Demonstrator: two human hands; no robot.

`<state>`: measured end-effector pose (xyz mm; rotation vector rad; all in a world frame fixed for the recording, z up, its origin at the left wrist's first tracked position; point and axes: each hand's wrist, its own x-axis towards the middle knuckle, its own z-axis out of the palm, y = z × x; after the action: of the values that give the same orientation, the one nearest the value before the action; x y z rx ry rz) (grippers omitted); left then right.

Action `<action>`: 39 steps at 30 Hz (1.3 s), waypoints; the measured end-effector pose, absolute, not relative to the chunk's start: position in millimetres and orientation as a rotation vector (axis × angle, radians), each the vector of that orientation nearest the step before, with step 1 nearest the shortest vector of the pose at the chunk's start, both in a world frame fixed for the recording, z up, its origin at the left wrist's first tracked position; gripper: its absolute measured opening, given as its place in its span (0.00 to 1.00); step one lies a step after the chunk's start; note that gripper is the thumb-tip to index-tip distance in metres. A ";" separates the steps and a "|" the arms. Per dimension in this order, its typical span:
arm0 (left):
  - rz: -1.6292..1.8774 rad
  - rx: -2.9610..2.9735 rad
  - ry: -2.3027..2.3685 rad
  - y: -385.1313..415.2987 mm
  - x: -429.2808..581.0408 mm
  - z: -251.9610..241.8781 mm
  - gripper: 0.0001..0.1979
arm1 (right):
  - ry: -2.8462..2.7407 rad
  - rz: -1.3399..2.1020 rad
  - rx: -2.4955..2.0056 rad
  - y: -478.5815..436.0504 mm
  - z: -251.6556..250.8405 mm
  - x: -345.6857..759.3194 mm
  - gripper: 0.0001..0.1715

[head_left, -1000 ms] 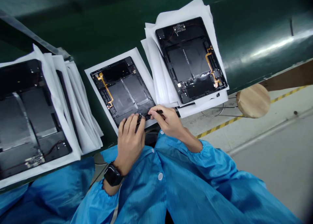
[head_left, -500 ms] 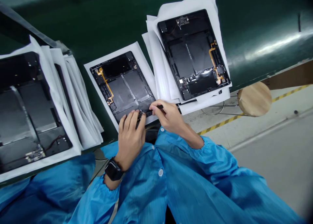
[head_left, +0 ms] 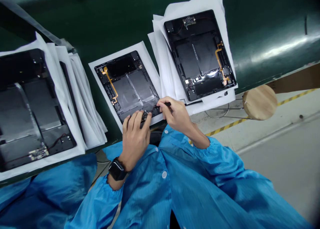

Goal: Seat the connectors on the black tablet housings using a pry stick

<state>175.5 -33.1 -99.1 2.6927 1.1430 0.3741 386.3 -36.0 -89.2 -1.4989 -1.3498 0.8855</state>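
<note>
- The opened tablet is lying back-side up in the middle of the green belt, close to its near edge. Its dark insides and an orange flex cable are showing.
- It is resting on a single white sheet, turned at an angle to the person.
- At the tablet's near edge a small circuit board is sitting under the fingertips of the left hand. The fingers are lying together and pressing down on it, not wrapping around anything.
- The right hand is pinching a thin dark tool between thumb and forefinger. The tool's tip is pointing towards the small board; I cannot tell whether it is touching.
- The two hands are working just beside each other, nearly meeting over the tablet's near edge.
- A black smartwatch is sitting on the left wrist, and blue coat sleeves are covering both arms.
- To the right, another opened tablet is lying on top of a fanned pile of white sheets.
- To the left, a third opened tablet is topping a similar pile, with more dark edges showing between its sheets.
- Beyond the belt's edge a round wooden stool seat is standing over the grey floor, beside a yellow-and-black floor stripe.
</note>
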 end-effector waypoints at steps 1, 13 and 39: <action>0.376 2.687 1.145 -33.1 175.7 -99.0 0.29 | -1.348 0.878 -1.500 -36.2 -90.0 386.0 0.13; 0.249 2.732 1.201 -29.3 189.0 -86.4 0.25 | -1.309 0.857 -1.477 -41.4 -94.9 386.7 0.12; 0.183 2.706 1.232 -25.9 191.4 -85.1 0.26 | -1.380 0.749 -1.502 -40.6 -91.6 379.5 0.10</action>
<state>191.4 -25.9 -85.1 2.7062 1.2322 0.1827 379.5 -40.6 -91.6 -1.5015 -1.3802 0.7492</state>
